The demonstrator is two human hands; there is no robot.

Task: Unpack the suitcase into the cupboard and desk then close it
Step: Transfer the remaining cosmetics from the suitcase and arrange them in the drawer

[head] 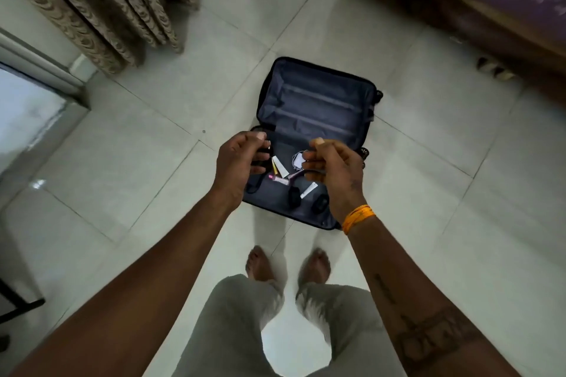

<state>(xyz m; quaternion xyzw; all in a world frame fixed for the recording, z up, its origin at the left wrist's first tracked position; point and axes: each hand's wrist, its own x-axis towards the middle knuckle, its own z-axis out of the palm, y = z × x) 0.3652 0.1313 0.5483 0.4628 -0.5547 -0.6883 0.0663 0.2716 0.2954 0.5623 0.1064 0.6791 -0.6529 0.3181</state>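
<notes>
- The suitcase [315, 107] is small and dark with a grey-blue lining. It lies flat on the floor, opened wide in two halves.
- The far half [318, 101] looks bare, showing only two pale ridges along its lining.
- The near half [275, 196] holds loose small things: a white tube [280, 167], a pink-capped item [278, 180], a white stick-shaped item [308, 190], a coiled white cable [297, 159] and two dark objects [320, 203], too small to tell.

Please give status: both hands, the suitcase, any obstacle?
Left hand and right hand curled, grip unclear. Suitcase open on floor, small items inside. Nothing blocking.
</notes>
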